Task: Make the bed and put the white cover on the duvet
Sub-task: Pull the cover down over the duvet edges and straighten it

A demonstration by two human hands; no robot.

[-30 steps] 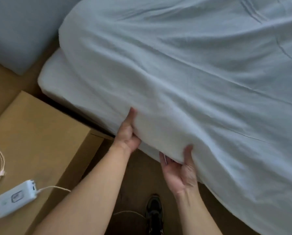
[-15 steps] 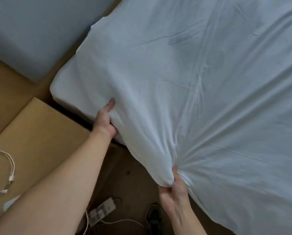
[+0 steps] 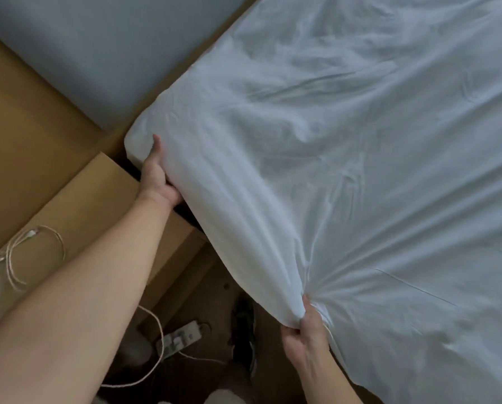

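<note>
The white cover [image 3: 346, 170] lies spread out beside the nightstand [image 3: 98, 199]. The left hand [image 3: 156, 182] grips its corner edge just above the nightstand, thumb up along the fabric. The right hand [image 3: 305, 336] pinches a bunched fold tight, farther from the nightstand.

cover [image 3: 346, 170]: is showing plain white, shading to pale blue-grey in its folds. padded panel [image 3: 98, 48]: is appearing flat grey-blue. bedside surface [image 3: 92, 199]: is showing plain tan brown. cable [image 3: 31, 233]: is looking pale pinkish white. power strip [image 3: 182, 336]: is showing white. shoe [image 3: 244, 325]: is showing black. floor [image 3: 214, 287]: is showing dark brown.
</note>
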